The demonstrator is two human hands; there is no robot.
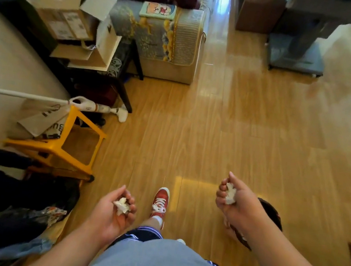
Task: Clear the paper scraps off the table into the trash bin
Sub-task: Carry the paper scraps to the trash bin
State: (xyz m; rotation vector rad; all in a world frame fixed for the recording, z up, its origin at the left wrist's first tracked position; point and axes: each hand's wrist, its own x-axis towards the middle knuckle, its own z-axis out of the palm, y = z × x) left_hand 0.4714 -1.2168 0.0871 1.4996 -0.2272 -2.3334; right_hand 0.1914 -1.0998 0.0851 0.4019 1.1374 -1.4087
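Since crumpled paper is light, soft and springy, each wad is best cupped whole, as loose bits could slip between fingers. At 7 o'clock the left hand [109, 211] curls round the left wad [121, 206], and at 5 o'clock the right hand [238, 203] clutches the right wad [230, 193], both small, white and ragged, above the floor [215, 126]. Whether the dark round thing [270, 213] under the right forearm is the bin, I cannot tell.

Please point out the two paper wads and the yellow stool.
left paper wad [121, 206], head view, its crumpled white middle.
right paper wad [230, 193], head view, the white part that shows.
yellow stool [46, 152], head view, its lower yellow rail.
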